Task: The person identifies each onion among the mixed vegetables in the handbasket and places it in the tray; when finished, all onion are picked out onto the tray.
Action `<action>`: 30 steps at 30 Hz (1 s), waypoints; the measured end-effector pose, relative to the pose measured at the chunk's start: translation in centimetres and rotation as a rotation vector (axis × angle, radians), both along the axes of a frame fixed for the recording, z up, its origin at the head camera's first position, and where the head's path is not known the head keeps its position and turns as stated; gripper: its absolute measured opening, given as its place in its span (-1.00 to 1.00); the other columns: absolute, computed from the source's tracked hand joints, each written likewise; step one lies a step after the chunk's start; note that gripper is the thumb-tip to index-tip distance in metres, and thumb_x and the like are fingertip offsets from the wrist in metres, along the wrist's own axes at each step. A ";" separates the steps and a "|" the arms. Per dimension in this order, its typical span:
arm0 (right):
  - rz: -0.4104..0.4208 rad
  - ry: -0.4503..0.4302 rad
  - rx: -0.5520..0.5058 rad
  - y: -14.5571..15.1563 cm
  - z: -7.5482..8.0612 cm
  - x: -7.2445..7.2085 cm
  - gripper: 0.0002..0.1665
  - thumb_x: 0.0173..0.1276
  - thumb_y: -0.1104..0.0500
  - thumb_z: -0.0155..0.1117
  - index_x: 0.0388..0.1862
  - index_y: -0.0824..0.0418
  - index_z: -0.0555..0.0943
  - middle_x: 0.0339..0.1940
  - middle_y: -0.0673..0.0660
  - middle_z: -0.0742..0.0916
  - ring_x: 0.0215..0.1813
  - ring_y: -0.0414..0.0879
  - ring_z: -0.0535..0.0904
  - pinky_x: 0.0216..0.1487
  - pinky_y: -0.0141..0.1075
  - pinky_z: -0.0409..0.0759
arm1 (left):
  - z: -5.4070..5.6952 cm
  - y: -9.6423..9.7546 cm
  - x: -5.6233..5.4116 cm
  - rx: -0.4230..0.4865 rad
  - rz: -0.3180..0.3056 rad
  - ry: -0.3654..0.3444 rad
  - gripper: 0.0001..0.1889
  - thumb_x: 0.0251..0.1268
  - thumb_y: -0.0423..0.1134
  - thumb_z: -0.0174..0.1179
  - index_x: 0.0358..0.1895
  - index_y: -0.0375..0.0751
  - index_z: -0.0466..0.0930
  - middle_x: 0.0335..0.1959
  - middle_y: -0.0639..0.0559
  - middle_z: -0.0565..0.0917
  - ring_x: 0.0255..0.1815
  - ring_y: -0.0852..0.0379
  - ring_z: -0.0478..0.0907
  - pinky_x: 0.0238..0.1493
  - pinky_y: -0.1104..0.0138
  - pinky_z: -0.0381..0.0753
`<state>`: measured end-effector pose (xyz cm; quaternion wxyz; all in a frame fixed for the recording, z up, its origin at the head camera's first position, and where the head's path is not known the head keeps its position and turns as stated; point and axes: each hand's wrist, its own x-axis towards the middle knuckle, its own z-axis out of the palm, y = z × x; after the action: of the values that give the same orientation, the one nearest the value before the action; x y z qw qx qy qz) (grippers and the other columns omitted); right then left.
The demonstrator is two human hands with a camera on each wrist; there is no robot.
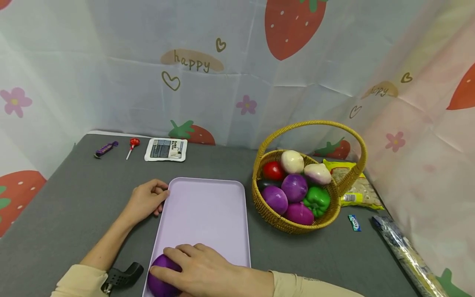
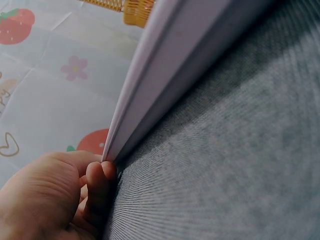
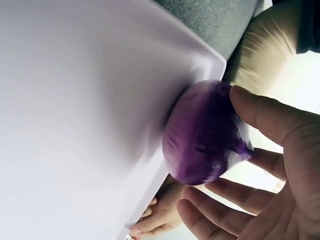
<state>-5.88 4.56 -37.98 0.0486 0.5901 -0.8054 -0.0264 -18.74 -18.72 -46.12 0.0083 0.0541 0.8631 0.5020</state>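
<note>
A pale lilac tray point(image 1: 204, 214) lies on the grey table. My left hand point(image 1: 145, 201) pinches its left rim near the far corner; in the left wrist view, the thumb and fingertips point(image 2: 95, 170) meet at that rim. Over the tray's near-left corner my right hand point(image 1: 202, 268) grips a purple onion point(image 1: 163, 284). The right wrist view shows the thumb on one side of the onion point(image 3: 200, 135) and the fingers curled round the other, the onion close against the tray's surface.
Right of the tray stands a wicker basket point(image 1: 276, 220) of several vegetables, including a green bell pepper point(image 1: 317, 201) and a tomato point(image 1: 273, 170). A yellow packet point(image 1: 360, 192), small blue packet point(image 1: 354, 222) and long package point(image 1: 408, 255) lie right. Behind left are a lollipop point(image 1: 134, 143), purple-wrapped candy point(image 1: 106, 149) and white pouch point(image 1: 165, 149).
</note>
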 end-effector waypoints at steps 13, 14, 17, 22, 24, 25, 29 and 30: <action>-0.091 0.093 -0.104 1.7 1.6 -0.6 -0.27 0.24 -0.27 0.30 0.34 -0.10 0.40 0.27 0.02 0.59 0.22 -0.15 0.57 0.04 -0.33 0.66 | 0.1 0.0 0.1 0.004 0.002 -0.001 -0.76 0.36 -0.27 0.15 -0.02 -0.36 0.54 -0.50 -0.09 0.64 -0.74 0.24 0.52 -0.67 0.31 0.60; -0.101 0.099 -0.124 2.1 1.7 -0.8 -0.30 0.24 -0.25 0.30 0.32 -0.09 0.42 0.26 0.02 0.60 0.21 -0.15 0.58 0.03 -0.32 0.66 | 0.1 0.0 0.0 0.005 0.002 -0.003 -0.76 0.36 -0.27 0.15 -0.02 -0.36 0.54 -0.49 -0.09 0.64 -0.74 0.24 0.52 -0.67 0.31 0.60; -0.133 0.110 -0.208 3.8 2.3 -1.6 -0.40 0.26 -0.17 0.32 0.25 -0.05 0.49 0.20 0.01 0.64 0.17 -0.15 0.61 0.04 -0.30 0.65 | 0.0 0.2 0.0 0.011 0.003 -0.010 -0.75 0.36 -0.26 0.15 -0.02 -0.36 0.55 -0.48 -0.08 0.65 -0.73 0.23 0.52 -0.66 0.31 0.61; -0.227 0.117 -0.390 8.1 4.2 -3.7 -0.58 0.21 0.04 0.40 0.06 0.06 0.63 0.02 -0.01 0.72 0.05 -0.15 0.66 0.06 -0.30 0.65 | 0.0 0.5 0.0 0.016 -0.005 -0.005 -0.76 0.35 -0.29 0.15 -0.03 -0.37 0.55 -0.49 -0.07 0.65 -0.75 0.22 0.52 -0.67 0.31 0.60; -0.283 0.119 -0.449 10.1 5.2 -4.8 -0.65 0.19 0.10 0.40 -0.02 0.10 0.66 -0.06 0.00 0.74 0.00 -0.13 0.67 0.04 -0.28 0.67 | 0.1 0.4 0.0 0.014 -0.008 0.001 -0.76 0.35 -0.30 0.15 -0.03 -0.38 0.54 -0.50 -0.07 0.64 -0.76 0.22 0.51 -0.68 0.31 0.59; -0.316 0.122 -0.475 11.2 5.6 -5.5 -0.67 0.19 0.13 0.40 -0.05 0.11 0.67 -0.09 0.02 0.75 -0.02 -0.11 0.68 0.01 -0.25 0.68 | 0.2 0.4 0.0 0.014 -0.009 0.004 -0.77 0.35 -0.30 0.15 -0.03 -0.38 0.54 -0.51 -0.07 0.63 -0.76 0.23 0.51 -0.68 0.31 0.59; -0.471 0.132 -0.541 15.2 7.1 -8.6 -0.70 0.20 0.21 0.36 -0.06 0.20 0.66 -0.12 0.12 0.75 -0.08 -0.02 0.68 -0.12 -0.16 0.69 | 0.4 0.2 0.1 0.018 -0.010 0.010 -0.76 0.35 -0.31 0.14 -0.04 -0.40 0.54 -0.51 -0.08 0.62 -0.76 0.23 0.50 -0.68 0.31 0.58; -0.521 0.125 -0.541 16.1 7.5 -9.4 -0.68 0.22 0.22 0.36 -0.02 0.21 0.65 -0.10 0.14 0.75 -0.07 0.01 0.67 -0.16 -0.13 0.68 | 0.4 0.2 0.1 0.022 -0.009 0.005 -0.76 0.35 -0.31 0.14 -0.03 -0.40 0.53 -0.50 -0.08 0.63 -0.76 0.23 0.51 -0.68 0.31 0.59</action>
<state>-15.31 20.66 -30.50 0.2433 0.3284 -0.9019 0.1398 -18.67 -18.55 -45.70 0.0079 0.0595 0.8573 0.5113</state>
